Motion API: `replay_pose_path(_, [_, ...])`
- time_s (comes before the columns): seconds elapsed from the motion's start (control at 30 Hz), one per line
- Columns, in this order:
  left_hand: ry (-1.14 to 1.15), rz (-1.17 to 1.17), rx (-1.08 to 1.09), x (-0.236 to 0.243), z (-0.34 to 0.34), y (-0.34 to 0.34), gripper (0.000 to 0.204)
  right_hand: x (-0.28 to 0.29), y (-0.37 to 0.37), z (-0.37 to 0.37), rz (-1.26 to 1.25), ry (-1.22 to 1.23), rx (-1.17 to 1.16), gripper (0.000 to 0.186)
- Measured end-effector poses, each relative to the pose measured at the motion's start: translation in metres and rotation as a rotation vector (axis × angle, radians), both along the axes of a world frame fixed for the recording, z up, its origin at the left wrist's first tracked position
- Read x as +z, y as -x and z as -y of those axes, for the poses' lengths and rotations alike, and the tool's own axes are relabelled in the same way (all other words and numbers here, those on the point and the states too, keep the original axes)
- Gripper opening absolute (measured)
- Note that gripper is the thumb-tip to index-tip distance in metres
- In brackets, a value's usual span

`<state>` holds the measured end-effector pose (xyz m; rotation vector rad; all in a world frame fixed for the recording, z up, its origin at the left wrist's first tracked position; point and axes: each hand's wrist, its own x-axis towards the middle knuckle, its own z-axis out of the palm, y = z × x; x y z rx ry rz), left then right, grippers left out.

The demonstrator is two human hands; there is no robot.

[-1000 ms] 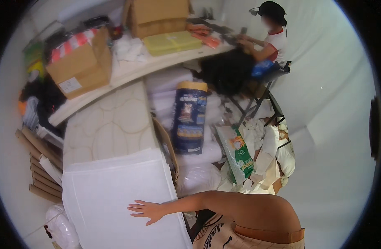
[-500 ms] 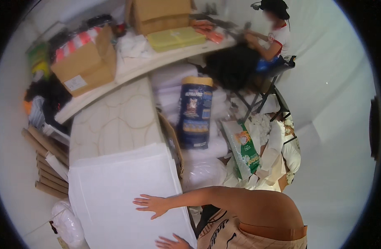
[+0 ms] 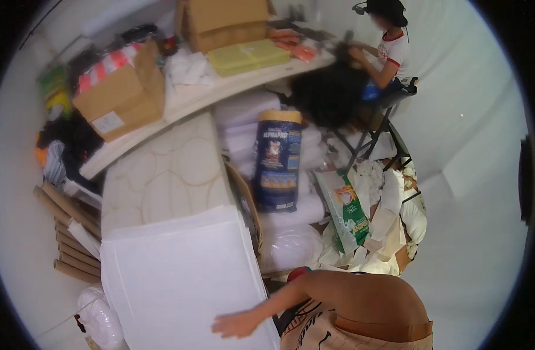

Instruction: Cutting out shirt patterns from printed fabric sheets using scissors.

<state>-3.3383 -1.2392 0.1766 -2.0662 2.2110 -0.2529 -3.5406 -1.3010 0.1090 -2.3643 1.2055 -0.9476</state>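
Left hand (image 3: 238,324) is lying flat, fingers spread and released, pressing the white sheet (image 3: 174,274) down near its right edge (steadying it, likely). Right hand isn't showing.

large white sheet (image 3: 174,274), flat and rectangular, lying smooth on the patterned table top, a hand resting on its near right edge

Head fisheye looks steeply down, close over white sheet (image 3: 180,274).
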Motion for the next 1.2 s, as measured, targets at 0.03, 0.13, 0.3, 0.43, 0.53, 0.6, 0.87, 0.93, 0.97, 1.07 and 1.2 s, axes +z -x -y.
replay_pose_path(0.03, [-0.018,-0.012,-0.023,0.004,0.000,0.010,0.070,-0.025,-0.018,-0.018,0.055,0.134,-0.040,0.067])
replay_pose_path(0.13, [-0.008,-0.015,0.001,0.004,-0.001,0.006,0.070,-0.026,-0.023,-0.037,0.039,-0.004,0.025,0.078])
replay_pose_path(0.3, [-0.004,-0.063,-0.043,0.002,-0.002,0.001,0.070,-0.024,0.108,-0.019,-0.034,-0.010,-0.279,0.092])
replay_pose_path(0.43, [-0.018,-0.059,0.008,0.011,-0.005,-0.008,0.071,0.024,0.227,-0.008,-0.227,-0.069,-0.730,0.088])
replay_pose_path(0.53, [0.016,-0.041,-0.009,0.002,-0.005,-0.015,0.072,0.040,0.255,-0.015,-0.331,-0.111,-0.861,0.086])
replay_pose_path(0.6, [0.022,-0.014,-0.004,0.005,-0.006,-0.018,0.073,0.043,0.256,-0.018,-0.386,-0.127,-0.896,0.086])
replay_pose_path(0.87, [0.016,-0.051,0.162,-0.017,-0.031,-0.151,0.089,0.040,0.241,-0.029,-0.363,-0.139,-0.884,0.086])
replay_pose_path(0.93, [0.013,-0.045,0.271,-0.008,-0.052,-0.174,0.094,0.027,0.233,-0.016,-0.296,-0.125,-0.837,0.086])
replay_pose_path(0.97, [0.014,-0.019,0.331,-0.006,-0.049,-0.177,0.094,0.016,0.237,-0.014,-0.257,-0.110,-0.841,0.087])
replay_pose_path(1.07, [0.268,0.063,0.349,0.029,-0.055,-0.202,0.079,-0.012,0.255,-0.006,-0.117,0.052,-0.809,0.084])
replay_pose_path(1.2, [0.194,-0.134,0.700,0.042,-0.081,-0.237,0.080,-0.001,0.303,-0.014,-0.374,-0.003,-0.848,0.079])
